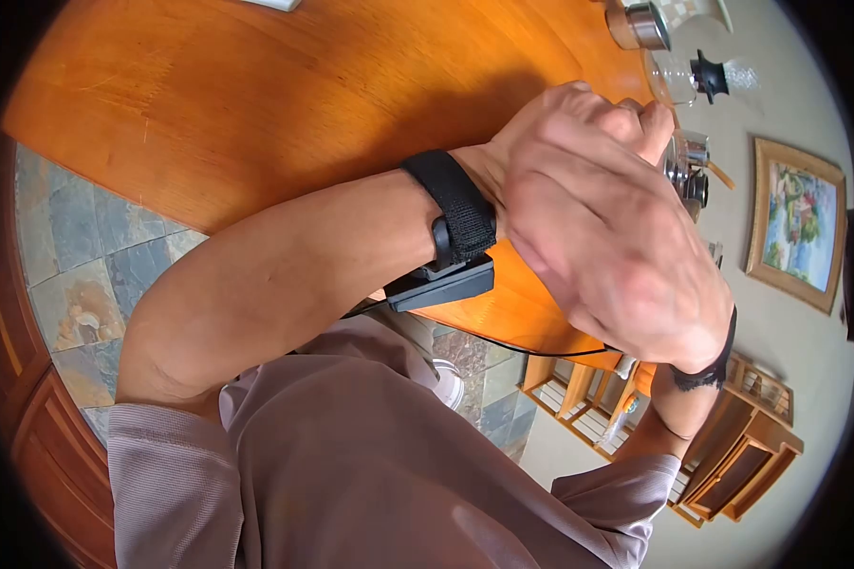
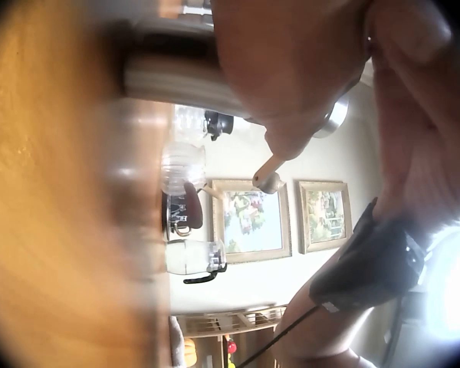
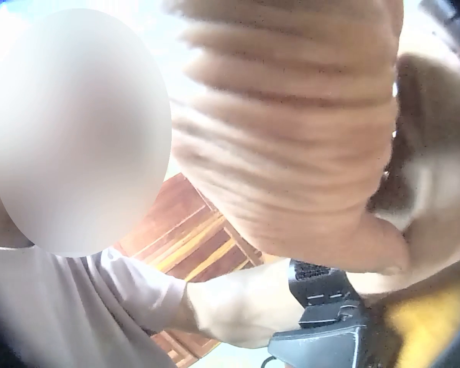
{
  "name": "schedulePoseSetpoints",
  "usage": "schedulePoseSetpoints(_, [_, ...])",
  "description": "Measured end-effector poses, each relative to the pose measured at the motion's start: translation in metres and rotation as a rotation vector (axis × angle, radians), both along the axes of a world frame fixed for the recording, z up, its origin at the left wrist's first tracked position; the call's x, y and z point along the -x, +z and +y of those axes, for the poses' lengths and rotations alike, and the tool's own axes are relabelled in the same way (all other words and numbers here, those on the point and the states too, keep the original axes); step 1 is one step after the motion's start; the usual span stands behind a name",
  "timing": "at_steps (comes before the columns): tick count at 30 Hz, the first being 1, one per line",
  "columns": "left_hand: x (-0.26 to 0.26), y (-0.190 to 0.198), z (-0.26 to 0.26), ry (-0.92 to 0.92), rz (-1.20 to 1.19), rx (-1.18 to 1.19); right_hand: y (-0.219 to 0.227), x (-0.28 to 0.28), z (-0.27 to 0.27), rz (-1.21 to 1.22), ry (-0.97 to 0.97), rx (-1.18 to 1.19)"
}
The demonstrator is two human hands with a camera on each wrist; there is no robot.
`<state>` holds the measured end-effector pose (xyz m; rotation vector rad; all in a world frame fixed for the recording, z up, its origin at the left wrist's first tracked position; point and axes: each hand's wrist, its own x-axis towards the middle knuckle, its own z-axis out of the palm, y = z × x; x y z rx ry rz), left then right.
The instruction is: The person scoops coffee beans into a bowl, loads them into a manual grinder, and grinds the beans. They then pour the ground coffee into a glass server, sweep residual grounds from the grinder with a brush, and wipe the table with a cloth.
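Fingers of my left hand (image 2: 291, 61) curl round a blurred cylinder (image 2: 184, 77), silver with a dark band, in the left wrist view. A pale wooden piece (image 2: 269, 168) and a shiny metal edge (image 2: 335, 116) show beside those fingers. My right hand (image 1: 626, 237) lies bent over my left hand (image 1: 550, 119) in the head view, its back toward the camera. That view hides the cylinder. Close up in the right wrist view, my right hand (image 3: 291, 130) shows creased skin; what its fingertips touch is hidden.
The wooden table (image 1: 285, 85) extends under my left forearm. Along its far side stand a metal-topped jar (image 1: 636, 26), glassware (image 1: 672, 78) and a glass jug (image 2: 192, 257). A framed picture (image 1: 797, 223) hangs on the wall. Wooden shelves (image 1: 579, 398) stand beyond the table.
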<state>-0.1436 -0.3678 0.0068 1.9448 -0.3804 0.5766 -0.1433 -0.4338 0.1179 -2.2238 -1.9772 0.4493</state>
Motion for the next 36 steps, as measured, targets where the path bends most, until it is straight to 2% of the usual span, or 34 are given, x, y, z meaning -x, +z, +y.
schedulePoseSetpoints(1, [0.0, 0.0, 0.0, 0.017, 0.05, -0.037, 0.006, -0.001, -0.005, 0.0, 0.003, 0.002])
schedulePoseSetpoints(2, [-0.003, -0.007, 0.0, 0.02, 0.051, -0.034, 0.016, -0.001, -0.012, 0.048, -0.075, 0.011])
schedulePoseSetpoints(3, [-0.009, -0.017, 0.0, -0.241, 0.021, 0.292, 0.021, -0.001, -0.012, 0.096, -0.151, 0.02])
schedulePoseSetpoints(4, [-0.012, -0.025, -0.001, -0.502, -0.012, 0.619, 0.022, -0.002, -0.009, 0.1, -0.148, 0.023])
schedulePoseSetpoints(5, [-0.012, -0.02, -0.002, -0.325, -0.276, 0.488, 0.021, -0.002, -0.004, 0.03, -0.181, -0.006])
schedulePoseSetpoints(6, [-0.018, -0.025, -0.012, -0.331, -0.273, 0.489, 0.019, -0.003, 0.002, -0.044, -0.218, -0.038])
schedulePoseSetpoints(7, [-0.027, -0.031, -0.021, -0.297, -0.268, 0.387, 0.014, -0.012, 0.011, -0.044, -0.048, 0.006])
schedulePoseSetpoints(8, [-0.031, -0.036, -0.027, -0.26, -0.26, 0.289, 0.011, -0.008, 0.013, -0.043, -0.053, 0.005])
schedulePoseSetpoints(9, [-0.021, -0.016, -0.013, -0.263, -0.257, 0.289, 0.007, -0.003, 0.014, -0.022, -0.073, 0.047])
schedulePoseSetpoints(11, [0.002, 0.033, 0.021, -0.174, 0.137, -0.036, -0.001, -0.001, 0.012, 0.002, -0.083, 0.087])
schedulePoseSetpoints(12, [0.009, 0.047, 0.03, -0.128, 0.332, -0.199, -0.006, -0.001, 0.01, 0.016, -0.071, 0.028])
schedulePoseSetpoints(13, [0.01, 0.042, 0.027, -0.133, 0.334, -0.199, -0.008, 0.0, 0.008, 0.031, -0.065, -0.029])
schedulePoseSetpoints(14, [0.009, 0.031, 0.02, -0.082, 0.209, -0.136, -0.005, 0.001, 0.007, 0.028, -0.069, -0.03])
schedulePoseSetpoints(16, [0.005, 0.001, 0.005, 0.023, -0.04, -0.008, 0.002, 0.002, 0.006, -0.005, -0.085, 0.145])
schedulePoseSetpoints(18, [0.0, -0.016, 0.0, 0.132, -0.285, 0.126, 0.009, -0.02, -0.007, 0.295, -0.051, 0.249])
schedulePoseSetpoints(19, [-0.003, -0.02, -0.001, 0.135, -0.28, 0.131, 0.009, -0.019, -0.01, 0.299, -0.05, 0.255])
schedulePoseSetpoints(23, [-0.014, -0.018, 0.003, -0.068, -0.247, 0.013, 0.008, -0.005, -0.008, 0.097, -0.174, -0.132])
schedulePoseSetpoints(24, [-0.009, -0.004, 0.013, -0.123, -0.238, -0.024, 0.005, 0.0, -0.01, 0.099, -0.177, -0.135])
schedulePoseSetpoints(25, [0.01, 0.004, 0.026, -0.165, -0.029, -0.072, -0.001, 0.005, -0.012, -0.126, -0.126, -0.071])
schedulePoseSetpoints(26, [0.01, -0.004, 0.023, 0.061, -0.139, -0.181, -0.005, 0.011, -0.007, -0.349, -0.078, -0.002])
schedulePoseSetpoints(27, [0.01, -0.01, 0.019, 0.056, -0.138, -0.184, -0.007, 0.009, 0.008, -0.157, -0.059, 0.0])
schedulePoseSetpoints(31, [0.006, -0.024, 0.008, 0.116, -0.24, -0.2, -0.004, 0.006, 0.019, 0.033, -0.168, 0.125])
schedulePoseSetpoints(32, [0.005, -0.024, 0.007, 0.136, -0.264, -0.203, -0.004, 0.005, 0.017, 0.033, -0.163, 0.128])
schedulePoseSetpoints(34, [0.004, -0.026, 0.006, 0.165, -0.314, -0.213, -0.001, 0.0, 0.007, -0.15, 0.113, -0.11])
schedulePoseSetpoints(35, [0.006, -0.016, 0.012, 0.166, -0.313, -0.212, 0.004, 0.0, -0.001, -0.149, 0.114, -0.109])
schedulePoseSetpoints(36, [0.009, 0.004, 0.023, -0.027, -0.082, -0.106, 0.012, 0.003, -0.011, 0.025, -0.147, 0.008])
